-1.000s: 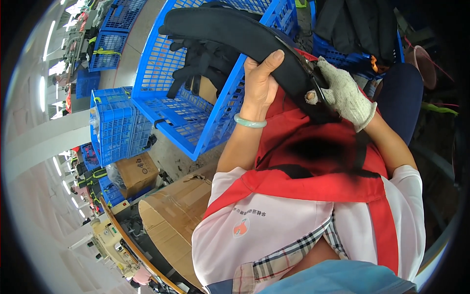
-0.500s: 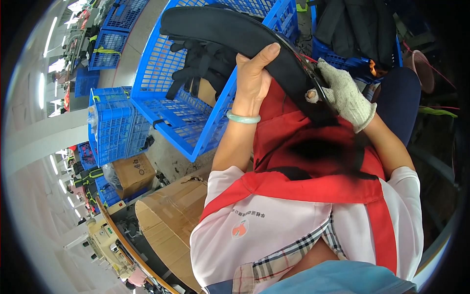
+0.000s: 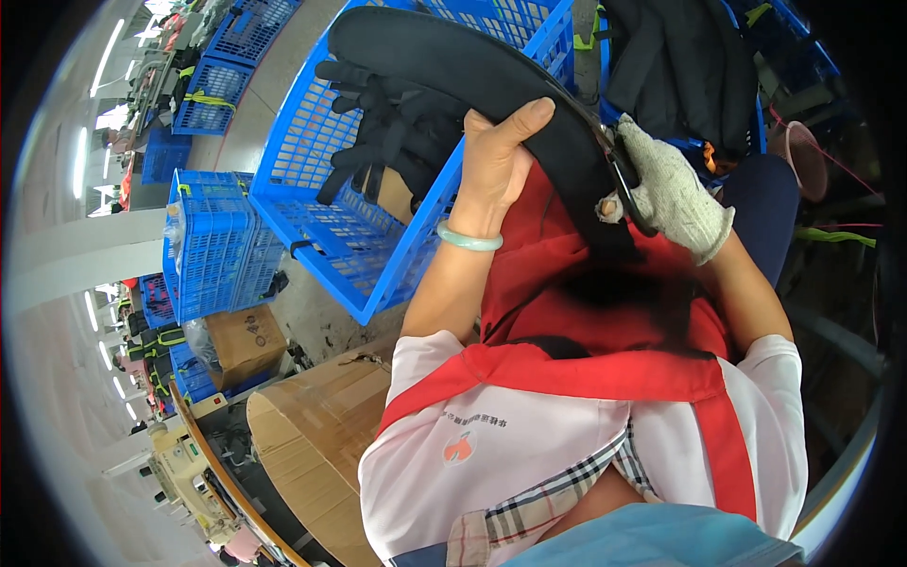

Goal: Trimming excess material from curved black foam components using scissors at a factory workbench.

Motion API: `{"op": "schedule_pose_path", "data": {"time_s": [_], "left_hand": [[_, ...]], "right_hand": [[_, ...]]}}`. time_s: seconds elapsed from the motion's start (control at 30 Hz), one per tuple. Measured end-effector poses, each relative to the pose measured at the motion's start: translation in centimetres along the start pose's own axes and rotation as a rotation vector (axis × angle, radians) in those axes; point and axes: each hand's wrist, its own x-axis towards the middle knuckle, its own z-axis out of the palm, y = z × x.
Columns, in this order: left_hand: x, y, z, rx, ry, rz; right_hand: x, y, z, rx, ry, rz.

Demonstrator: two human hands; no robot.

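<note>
A long, curved black padded strap (image 3: 425, 57) arches over my lap and the near side of a blue crate. My left hand (image 3: 501, 156), bare with a pale green bangle, is closed on it, thumb lying on top and fingers hidden underneath. On my right hand (image 3: 661, 189) is a whitish knit glove with the thumb tip exposed. It grips dark-handled scissors (image 3: 619, 165), whose blades lie along the strap's right edge. How far the blades are apart is hard to make out. Beneath the strap, a red apron (image 3: 567, 255) covers my lap.
Black strap pieces fill part of the blue crate (image 3: 331, 274) ahead of me. Another blue crate at upper right holds black fabric pieces (image 3: 680, 66). Stacked blue crates (image 3: 213, 246), a cardboard box (image 3: 246, 345), a large cardboard sheet (image 3: 312, 435) and a sewing machine (image 3: 189, 472) stand left.
The strap has shifted slightly right in the picture, and its outer edge has turned a little. My right hand and the scissors have moved slightly down along that edge. Both hands keep their grip.
</note>
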Motion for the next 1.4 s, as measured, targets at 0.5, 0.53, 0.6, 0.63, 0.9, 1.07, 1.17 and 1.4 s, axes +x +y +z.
{"op": "schedule_pose_path", "data": {"time_s": [0.5, 0.53, 0.6, 0.63, 0.9, 1.07, 1.17, 1.4], "left_hand": [[0.1, -0.4, -0.2, -0.051, -0.004, -0.051], [0.1, -0.5, -0.3, -0.051, -0.004, -0.051], [0.1, -0.6, -0.3, -0.051, -0.024, -0.062], [0.1, -0.7, -0.2, -0.05, -0.024, -0.061], [0.7, 1.2, 1.1, -0.124, -0.051, 0.034], [0.5, 0.8, 1.6, -0.039, -0.049, 0.019], [0.4, 0.9, 1.5, -0.041, -0.058, -0.006], [0.7, 0.7, 2.0, -0.042, -0.065, -0.024]], "right_hand": [[-0.5, -0.6, -0.5, 0.158, -0.097, 0.125], [-0.4, 0.0, 0.2, 0.156, 0.038, -0.014], [-0.6, -0.5, -0.1, 0.177, 0.021, 0.004], [-0.5, -0.9, -0.2, 0.197, 0.003, 0.021], [0.1, -1.3, -1.6, -0.021, 0.045, -0.081], [0.4, -2.6, -2.4, 0.062, 0.012, 0.003], [0.3, -2.6, -2.6, 0.117, -0.004, 0.056], [0.9, -3.4, -3.9, -0.11, -0.038, -0.019]]}}
